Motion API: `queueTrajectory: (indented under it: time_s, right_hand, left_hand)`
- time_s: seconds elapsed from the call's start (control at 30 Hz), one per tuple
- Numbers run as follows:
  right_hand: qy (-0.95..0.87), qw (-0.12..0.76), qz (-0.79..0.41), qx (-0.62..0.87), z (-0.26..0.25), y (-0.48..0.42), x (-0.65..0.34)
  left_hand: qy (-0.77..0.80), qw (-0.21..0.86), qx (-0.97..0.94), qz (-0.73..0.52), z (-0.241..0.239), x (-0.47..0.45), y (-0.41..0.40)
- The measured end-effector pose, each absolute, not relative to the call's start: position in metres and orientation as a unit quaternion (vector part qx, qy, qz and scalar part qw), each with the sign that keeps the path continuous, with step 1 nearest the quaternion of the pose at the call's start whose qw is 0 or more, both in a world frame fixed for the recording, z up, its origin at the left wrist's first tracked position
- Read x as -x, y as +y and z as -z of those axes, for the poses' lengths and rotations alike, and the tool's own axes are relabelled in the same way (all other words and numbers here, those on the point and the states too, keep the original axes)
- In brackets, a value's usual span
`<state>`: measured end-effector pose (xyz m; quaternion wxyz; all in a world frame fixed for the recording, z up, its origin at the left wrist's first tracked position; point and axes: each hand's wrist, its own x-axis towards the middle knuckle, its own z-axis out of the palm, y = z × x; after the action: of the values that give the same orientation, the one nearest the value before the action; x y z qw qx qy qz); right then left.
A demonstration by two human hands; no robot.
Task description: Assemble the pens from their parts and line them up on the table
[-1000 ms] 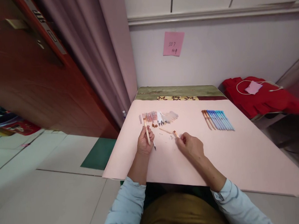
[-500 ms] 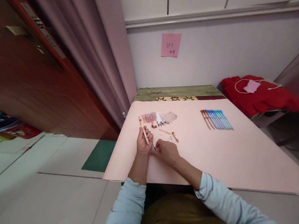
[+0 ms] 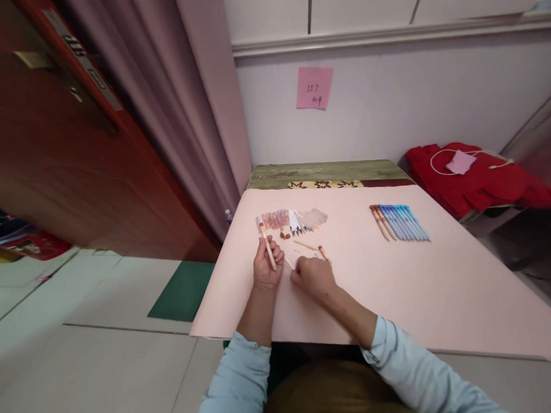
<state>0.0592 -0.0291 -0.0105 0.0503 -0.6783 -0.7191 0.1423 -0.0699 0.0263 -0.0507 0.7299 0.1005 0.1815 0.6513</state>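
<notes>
My left hand (image 3: 266,268) is closed around a beige pen (image 3: 269,253) with a brown upper end, tilted away from me. Just right of it, my right hand (image 3: 314,277) is closed with a thin white pen refill (image 3: 288,263) sticking out from its fingers toward the left hand. Beyond the right hand lie a short brown-and-beige pen part (image 3: 323,253) and a slim beige pen part (image 3: 306,245). Small brown pieces (image 3: 284,235) sit beyond the left hand. Farther back are a row of pinkish pen parts (image 3: 276,220), several white refills with dark tips (image 3: 295,223) and translucent pieces (image 3: 317,217).
At the right, a neat row holds blue pens (image 3: 403,222) and brown-topped beige pens (image 3: 382,222). The pale pink table cover (image 3: 446,296) ends at the wall. Red cloth (image 3: 468,175) with a white cord lies beyond its right edge; a wooden door (image 3: 69,149) stands left.
My right hand has moved slightly right and turned knuckles-up, and the refill between the hands now shows its white length instead of a dark tip. My left hand still holds the pen.
</notes>
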Motion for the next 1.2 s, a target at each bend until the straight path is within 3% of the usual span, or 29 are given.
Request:
queueTrajectory:
  time_s: [0.27, 0.57, 1.2]
  right_hand:
    - [-0.575, 0.172, -0.153, 0.785, 0.004, -0.022, -0.146]
    - [-0.577, 0.18, -0.205, 0.77, 0.019, -0.025, -0.154]
    - [-0.596, 0.235, -0.156, 0.752, 0.045, -0.037, -0.151]
  left_hand:
    - [0.203, 0.727, -0.109, -0.647, 0.049, 0.067, 0.026]
    - [0.196, 0.734, -0.124, -0.638, 0.051, 0.069, 0.025]
    - [0.262, 0.729, -0.16, -0.611, 0.05, 0.066, 0.022]
